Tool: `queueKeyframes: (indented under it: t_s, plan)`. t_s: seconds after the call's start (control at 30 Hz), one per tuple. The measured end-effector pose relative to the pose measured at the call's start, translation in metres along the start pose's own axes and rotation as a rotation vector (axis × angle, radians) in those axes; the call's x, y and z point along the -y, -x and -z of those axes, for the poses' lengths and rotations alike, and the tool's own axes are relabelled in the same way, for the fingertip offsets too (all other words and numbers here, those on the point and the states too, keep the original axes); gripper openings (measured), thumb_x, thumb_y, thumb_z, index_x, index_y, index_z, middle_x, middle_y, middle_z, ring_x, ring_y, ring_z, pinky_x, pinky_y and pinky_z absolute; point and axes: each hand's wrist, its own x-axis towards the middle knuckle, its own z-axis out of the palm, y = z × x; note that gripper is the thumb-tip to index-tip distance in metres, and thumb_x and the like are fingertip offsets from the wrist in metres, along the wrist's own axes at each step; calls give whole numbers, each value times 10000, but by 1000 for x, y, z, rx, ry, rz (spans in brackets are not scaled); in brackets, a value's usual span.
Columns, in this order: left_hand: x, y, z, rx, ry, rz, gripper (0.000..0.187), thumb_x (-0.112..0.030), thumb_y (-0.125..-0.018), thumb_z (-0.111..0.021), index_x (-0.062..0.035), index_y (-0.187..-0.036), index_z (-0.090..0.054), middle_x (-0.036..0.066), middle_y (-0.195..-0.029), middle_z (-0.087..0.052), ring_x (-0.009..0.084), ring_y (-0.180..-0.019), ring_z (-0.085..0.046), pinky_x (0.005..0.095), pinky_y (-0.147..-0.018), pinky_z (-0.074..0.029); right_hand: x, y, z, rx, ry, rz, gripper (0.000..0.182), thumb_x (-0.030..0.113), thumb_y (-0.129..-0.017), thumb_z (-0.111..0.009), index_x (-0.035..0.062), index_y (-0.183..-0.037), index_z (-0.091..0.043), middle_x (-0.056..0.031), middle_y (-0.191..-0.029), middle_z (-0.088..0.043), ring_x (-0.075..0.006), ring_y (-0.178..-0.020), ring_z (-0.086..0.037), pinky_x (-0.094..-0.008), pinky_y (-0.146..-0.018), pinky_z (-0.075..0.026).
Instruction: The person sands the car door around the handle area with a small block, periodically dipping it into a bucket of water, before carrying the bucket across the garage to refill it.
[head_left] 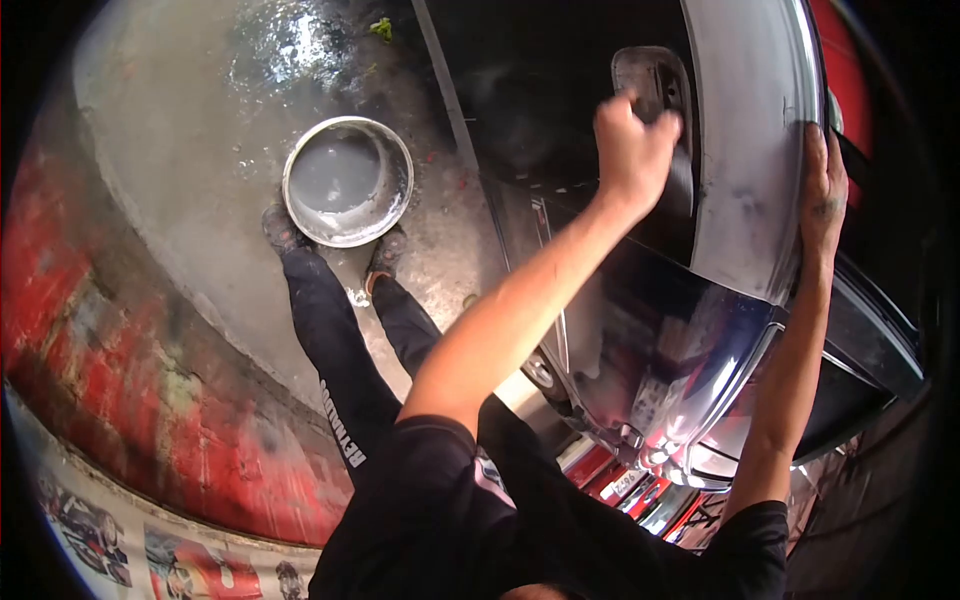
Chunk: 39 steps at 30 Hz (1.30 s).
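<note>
My left hand (637,150) is closed, its fingers curled at the grey recess (636,66) in the dark car door (560,90). The hand is slightly smeared by motion, and whatever it may hold is hidden. My right hand (823,195) lies along the outer edge of a dull grey car panel (745,150), fingers stretched out and held together. That panel looks matt and streaky beside the glossy dark bodywork (690,345).
A pale bucket (396,205) of cloudy grey water stands on the wet concrete floor (180,120), right at my shoes (283,230). A worn red wall (120,340) runs along the left. Further red bodywork with a plate (625,484) shows below the car.
</note>
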Motion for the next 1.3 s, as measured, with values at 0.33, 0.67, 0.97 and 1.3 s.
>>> queueKeyframes:
  t_s: [0.33,0.67,0.97,1.3]
  plan:
    - [17,-20,-7,49,139,-35,46,-16,-780,-693,24,-796,-677,0,-707,-665,85,-651,-590,294,-593,-485,-22,-3,2,22,202,350,404,43,-981,-548,85,-1381,-579,-282,-1362,-597,-456,-1173,-638,-462,-983,-532]
    - [0,-28,-6,37,184,-34,83,-40,-776,-712,38,-782,-685,34,-697,-688,88,-619,-597,309,-581,-493,-23,-1,1,48,193,304,426,56,-997,-561,128,-1417,-565,-297,-1383,-581,-449,-1238,-610,-450,-1013,-524]
    - [4,-21,-3,13,84,-73,132,-44,-757,-676,34,-675,-610,14,-598,-622,72,-591,-545,302,-555,-448,-24,-1,1,52,193,305,452,40,-985,-569,140,-1425,-552,-302,-1355,-597,-467,-1198,-630,-472,-980,-539]
    - [11,19,28,91,83,19,91,-31,-880,-699,47,-838,-681,-15,-714,-668,38,-644,-552,243,-591,-464,-17,0,1,7,253,404,479,4,-955,-592,146,-1412,-558,-281,-1311,-627,-443,-1081,-680,-452,-874,-580]
